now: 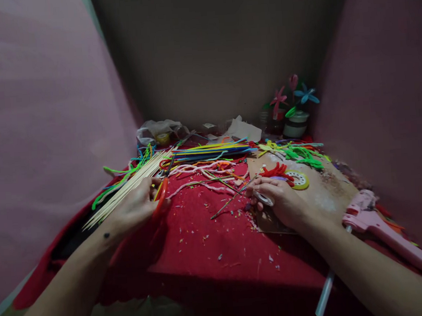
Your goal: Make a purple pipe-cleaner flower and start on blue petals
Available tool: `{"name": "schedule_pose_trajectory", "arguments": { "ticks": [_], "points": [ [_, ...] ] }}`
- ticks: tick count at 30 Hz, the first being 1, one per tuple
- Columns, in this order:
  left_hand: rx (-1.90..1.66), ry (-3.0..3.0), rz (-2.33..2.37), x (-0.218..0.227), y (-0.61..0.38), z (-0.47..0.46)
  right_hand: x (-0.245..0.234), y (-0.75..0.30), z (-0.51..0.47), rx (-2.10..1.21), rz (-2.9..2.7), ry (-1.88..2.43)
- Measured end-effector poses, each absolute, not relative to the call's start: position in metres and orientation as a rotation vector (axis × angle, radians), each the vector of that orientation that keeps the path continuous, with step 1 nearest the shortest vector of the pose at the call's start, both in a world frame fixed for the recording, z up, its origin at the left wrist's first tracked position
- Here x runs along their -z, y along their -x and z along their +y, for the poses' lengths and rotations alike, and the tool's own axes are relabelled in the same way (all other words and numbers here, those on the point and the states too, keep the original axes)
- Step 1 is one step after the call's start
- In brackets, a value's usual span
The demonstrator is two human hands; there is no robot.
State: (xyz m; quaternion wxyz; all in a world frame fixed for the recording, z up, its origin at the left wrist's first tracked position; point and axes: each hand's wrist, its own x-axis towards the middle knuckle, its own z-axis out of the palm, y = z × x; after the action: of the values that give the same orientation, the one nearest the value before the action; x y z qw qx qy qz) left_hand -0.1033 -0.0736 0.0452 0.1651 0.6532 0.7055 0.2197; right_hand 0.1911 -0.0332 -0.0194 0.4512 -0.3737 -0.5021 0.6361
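A thin, dark brownish stick is in the person's right hand, above the littered middle of a red cloth. The fingertips are pinched closed near one end, so most of its length slants free toward the left, probably to leave that part uncovered. A small white ring-shaped roll sits under the same curled fingers, seemingly tucked there so that one hand manages both.

The left hand is curled closed around the orange-red handles of a pair of scissors. The dark blades point away from the body, perhaps for safety; whether they are parted is too small to tell.

Just beyond the right hand, a red fuzzy bundle and a yellow ring-shaped spool with a white centre rest on a brown flat board, which likely shields the cloth. Near the left hand, pale wooden skewers lie fanned side by side, apparently for easy picking. Behind, straight blue and yellow fuzzy stems lie together, with twisted pale-pink strands in front.

At the right, a pink glue gun lies on its side, its translucent glue stick passing under the forearm. At the back, fuzzy flowers stand in a pale-lidded jar, presumably to hold them upright.
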Motion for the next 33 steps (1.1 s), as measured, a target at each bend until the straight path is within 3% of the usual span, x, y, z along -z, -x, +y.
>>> {"name": "schedule_pose_trajectory", "arguments": {
  "ticks": [5,10,20,33],
  "points": [
    [-0.413,-1.79,1.361,-0.053,0.054,-0.096,0.018,-0.19,-0.033,-1.57,-1.224,0.931],
    [-0.236,-1.733,1.051,-0.049,0.027,-0.094,0.021,-0.19,-0.033,-1.573,-1.183,0.924],
    [-0.15,-1.701,1.041,-0.042,0.019,-0.077,0.029,-0.191,-0.028,-1.587,-1.198,0.887],
    [-0.039,-2.187,1.114,-0.043,0.011,-0.064,0.019,-0.192,-0.03,-1.596,-1.202,0.915]
  ]
}}
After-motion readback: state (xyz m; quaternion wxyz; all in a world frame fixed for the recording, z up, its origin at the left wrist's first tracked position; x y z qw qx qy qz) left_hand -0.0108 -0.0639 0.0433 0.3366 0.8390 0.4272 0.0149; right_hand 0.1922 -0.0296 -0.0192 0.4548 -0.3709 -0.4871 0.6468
